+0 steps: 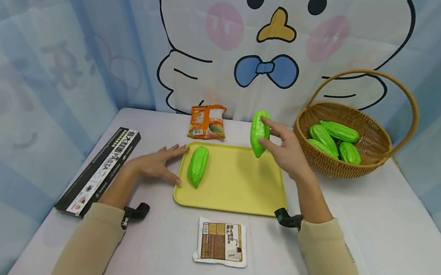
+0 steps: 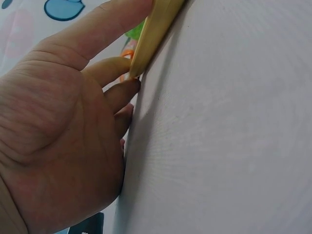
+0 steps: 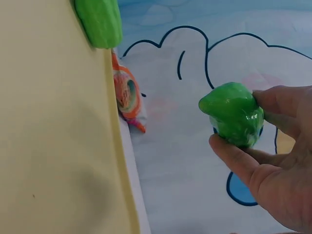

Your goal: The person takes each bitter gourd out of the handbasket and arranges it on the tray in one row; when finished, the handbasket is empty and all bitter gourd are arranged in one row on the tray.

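Observation:
My right hand [image 1: 286, 151] pinches a bright green, ridged bitter melon [image 1: 260, 133] between thumb and fingers, raised over the back right of the yellow tray [image 1: 234, 189]. In the right wrist view its pointed end [image 3: 212, 105] faces the camera. A second bitter melon [image 1: 198, 166] lies lengthwise on the tray's left part. My left hand [image 1: 158, 163] rests at the tray's left edge with fingers spread, thumb and fingertips right at the rim [image 2: 155, 34]. Nothing is in its palm.
A wicker basket [image 1: 338, 166] with a tall handle stands at the back right, holding several bitter melons [image 1: 338, 131]. Behind the tray lies an orange snack packet [image 1: 207, 122]. A black-and-white pasta box [image 1: 98, 170] lies left; a white-and-brown packet [image 1: 221, 243] lies in front.

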{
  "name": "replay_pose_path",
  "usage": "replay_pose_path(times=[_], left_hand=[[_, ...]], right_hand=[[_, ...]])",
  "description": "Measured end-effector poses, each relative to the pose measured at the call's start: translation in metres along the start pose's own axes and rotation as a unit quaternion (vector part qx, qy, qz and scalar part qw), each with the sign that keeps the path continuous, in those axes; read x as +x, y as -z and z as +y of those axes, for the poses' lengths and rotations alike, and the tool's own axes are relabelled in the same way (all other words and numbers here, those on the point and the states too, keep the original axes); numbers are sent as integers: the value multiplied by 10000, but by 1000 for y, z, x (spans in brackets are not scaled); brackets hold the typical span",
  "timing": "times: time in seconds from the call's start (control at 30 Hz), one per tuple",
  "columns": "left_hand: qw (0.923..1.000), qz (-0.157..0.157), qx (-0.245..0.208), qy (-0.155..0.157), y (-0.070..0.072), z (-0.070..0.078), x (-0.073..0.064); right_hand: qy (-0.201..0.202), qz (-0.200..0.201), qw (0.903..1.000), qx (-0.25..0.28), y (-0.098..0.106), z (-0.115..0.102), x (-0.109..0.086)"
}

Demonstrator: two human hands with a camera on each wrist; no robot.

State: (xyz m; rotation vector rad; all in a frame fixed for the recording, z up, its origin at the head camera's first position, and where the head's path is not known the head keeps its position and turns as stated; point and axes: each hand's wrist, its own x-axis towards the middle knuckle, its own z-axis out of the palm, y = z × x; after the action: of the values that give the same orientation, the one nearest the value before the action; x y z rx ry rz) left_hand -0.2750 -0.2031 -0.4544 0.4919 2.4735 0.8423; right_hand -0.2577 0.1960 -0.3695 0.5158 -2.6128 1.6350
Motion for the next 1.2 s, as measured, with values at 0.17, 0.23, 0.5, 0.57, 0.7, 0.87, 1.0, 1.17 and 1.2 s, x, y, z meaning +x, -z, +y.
replay_pose_path(times=[0.17,0.23,0.5,0.57,0.7,0.87,1.0,1.17,1.2], left_hand=[[10000,0,21,21,0,0,1],[10000,1,20,3,0,0,1],[10000,-1,0,-9,-1,-1,0],[10000,4,-17,-6,-1,0,0],[10000,15,-22,-24,0,0,-1],[10000,43,0,-65,1,-1,0],[10000,32,40,-64,1,-1,0],[10000,28,54,-76,1,0,0],[9999,29,54,-81,1,0,0]], right_hand=[[27,-324,9994,-122,-19,5,4],[37,-451,9989,-104,-26,7,6],[-19,-665,9977,-132,-45,7,13],[-41,-708,9974,-143,-48,7,15],[-109,-812,9966,-122,-54,6,19],[-147,-1042,9942,-202,-64,9,21],[-251,-1177,9923,-295,-71,13,19],[-429,-1335,9897,-278,-77,18,17],[-460,-1379,9890,-267,-78,19,17]])
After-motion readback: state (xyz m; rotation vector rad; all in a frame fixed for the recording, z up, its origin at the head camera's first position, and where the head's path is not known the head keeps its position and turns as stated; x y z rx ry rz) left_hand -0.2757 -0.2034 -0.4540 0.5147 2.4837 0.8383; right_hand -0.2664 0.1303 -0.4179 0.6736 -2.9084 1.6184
